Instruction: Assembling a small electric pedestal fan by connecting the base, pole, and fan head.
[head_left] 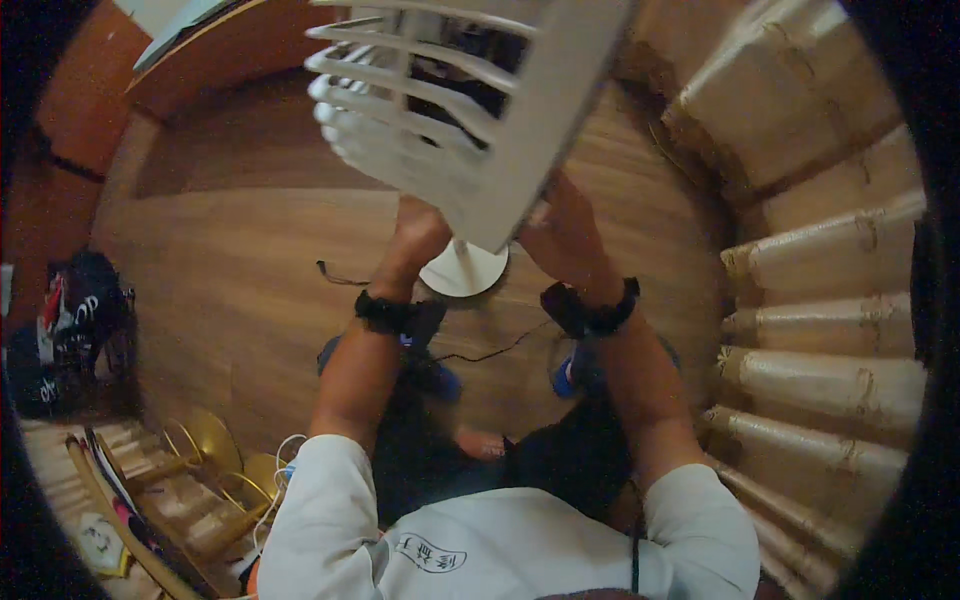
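A white slatted housing (420, 110), which looks like the head of a standing fan, rises in front of me, tilted, with a flat side panel and dark parts behind its slats. Below it, a short bit of pole meets a round white base (466, 272) on the floor. My left hand (421, 236) is closed at the housing's lower left edge, its fingertips hidden. Against the lower right side, my right hand (562, 238) is curled, with most of its fingers behind the panel. Black straps circle both wrists.
A black cord (490, 352) runs over the wooden floor between my feet, and a cable end (335, 275) lies left of the base. Beige curtains (820, 330) hang at the right. Dark bags (75, 330) and a gold-framed rack (215, 460) stand at the left.
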